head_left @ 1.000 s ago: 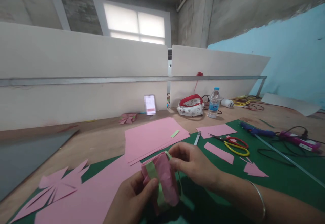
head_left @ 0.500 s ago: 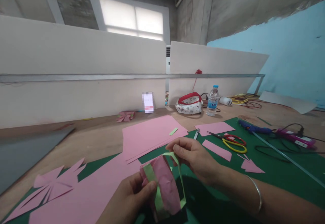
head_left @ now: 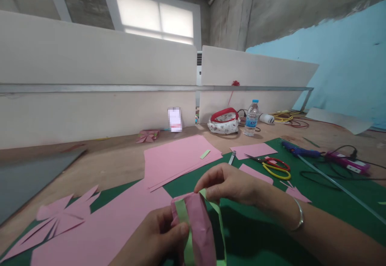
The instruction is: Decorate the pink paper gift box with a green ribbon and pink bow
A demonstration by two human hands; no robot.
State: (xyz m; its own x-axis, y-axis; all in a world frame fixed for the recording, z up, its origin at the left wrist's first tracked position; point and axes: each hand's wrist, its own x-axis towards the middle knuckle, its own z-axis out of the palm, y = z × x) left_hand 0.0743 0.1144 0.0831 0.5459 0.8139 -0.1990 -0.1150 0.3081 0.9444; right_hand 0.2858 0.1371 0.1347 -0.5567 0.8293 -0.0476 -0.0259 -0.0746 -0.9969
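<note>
A pink paper packet with a light green band along its left side is held above the green mat. My left hand grips its left edge, thumb lying over the green band. At the packet's top edge, my right hand pinches a light green paper strip. This strip bends away from the packet on the right and hangs down toward its lower end, leaving a gap between the two. The fingertips behind the packet are hidden, and its bottom runs out of the frame.
Pink sheets lie ahead, with a cutter and scissors to their right. A blue glue gun rests on the green mat. Cut pink paper petals spread at left. Behind stand a pouch and water bottle.
The packet has turned more upright and shifted slightly right and down. My right hand has drawn in closer to its top edge, still pinching the green strip. The view has tilted slightly.
</note>
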